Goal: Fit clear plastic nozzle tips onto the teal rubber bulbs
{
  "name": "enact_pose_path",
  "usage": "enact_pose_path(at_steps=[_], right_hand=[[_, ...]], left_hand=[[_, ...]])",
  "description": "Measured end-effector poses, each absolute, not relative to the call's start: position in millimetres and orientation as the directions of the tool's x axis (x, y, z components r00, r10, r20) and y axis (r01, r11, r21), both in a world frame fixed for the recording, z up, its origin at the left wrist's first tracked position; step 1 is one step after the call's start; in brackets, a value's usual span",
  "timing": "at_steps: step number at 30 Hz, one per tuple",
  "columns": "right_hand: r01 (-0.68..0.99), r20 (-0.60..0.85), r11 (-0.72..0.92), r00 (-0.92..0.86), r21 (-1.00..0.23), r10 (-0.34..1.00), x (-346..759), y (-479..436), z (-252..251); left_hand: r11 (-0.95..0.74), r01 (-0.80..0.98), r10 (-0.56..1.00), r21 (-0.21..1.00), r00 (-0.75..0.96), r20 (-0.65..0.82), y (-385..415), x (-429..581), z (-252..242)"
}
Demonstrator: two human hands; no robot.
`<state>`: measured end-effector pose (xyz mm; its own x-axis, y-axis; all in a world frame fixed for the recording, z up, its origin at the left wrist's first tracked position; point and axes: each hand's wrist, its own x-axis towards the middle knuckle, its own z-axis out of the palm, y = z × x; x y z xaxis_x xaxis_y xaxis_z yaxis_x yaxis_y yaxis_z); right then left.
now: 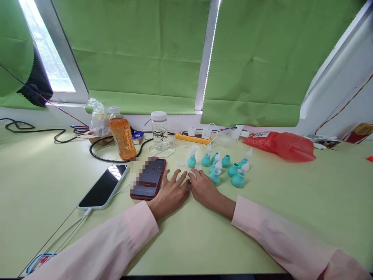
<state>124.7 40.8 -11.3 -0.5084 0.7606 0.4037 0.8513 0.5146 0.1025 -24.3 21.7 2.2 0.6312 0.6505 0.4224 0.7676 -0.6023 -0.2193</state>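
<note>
My left hand (172, 191) rests palm down on the table, fingers spread, beside a red-cased phone (149, 179) with a lit screen. Fingertips meet or nearly meet where my right hand (203, 187) lies, also palm down with its fingers stretched out. Neither hand visibly holds anything; what lies under the palms is hidden. Beyond my right hand stand several teal squeeze bulbs. Some, like the front one (239, 179), carry a translucent pointed nozzle (217, 167); others, such as one bulb (225, 161), have an open neck. Small clear pieces (180, 163) lie just past my left fingertips.
Left of the red-cased phone lies another phone (102, 188) with a cable plugged in. Behind stand an orange drink bottle (122, 134), a clear jar (160, 132) with white lid, and a yellow power strip (186, 137). A red plastic bag (281, 146) sits back right.
</note>
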Motion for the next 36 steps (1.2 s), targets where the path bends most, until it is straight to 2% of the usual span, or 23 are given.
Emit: enact_pose_path(at_steps=[6, 11, 14, 17, 27, 36], right_hand=[[0.807, 0.486, 0.581, -0.551, 0.105, 0.678, 129.1, 39.8, -10.7], [0.699, 0.625, 0.703, -0.609, 0.131, 0.488, 138.3, 28.7, -12.7], [0.635, 0.679, 0.767, -0.604, 0.092, 0.418, 147.8, 18.2, -13.2], [0.606, 0.689, 0.796, -0.581, 0.011, 0.433, 158.8, 9.0, -14.3], [0.522, 0.579, 0.823, -0.607, -0.226, 0.544, 168.7, -3.5, -16.6], [0.477, 0.586, 0.749, -0.471, -0.461, 0.66, 167.6, -1.0, -17.7]], left_hand=[[-0.626, 0.739, 0.636, -0.248, 0.668, 0.387, 19.2, -23.4, -1.0], [-0.661, 0.708, 0.617, -0.248, 0.701, 0.357, 19.6, -24.4, 0.7], [-0.677, 0.703, 0.625, -0.218, 0.705, 0.336, 18.0, -23.3, 2.2], [-0.693, 0.696, 0.621, -0.189, 0.709, 0.333, 17.2, -22.3, 1.3], [-0.745, 0.653, 0.599, -0.136, 0.744, 0.296, 26.1, -15.6, -1.6], [-0.718, 0.679, 0.607, -0.155, 0.719, 0.339, 23.1, -8.7, 1.0]])
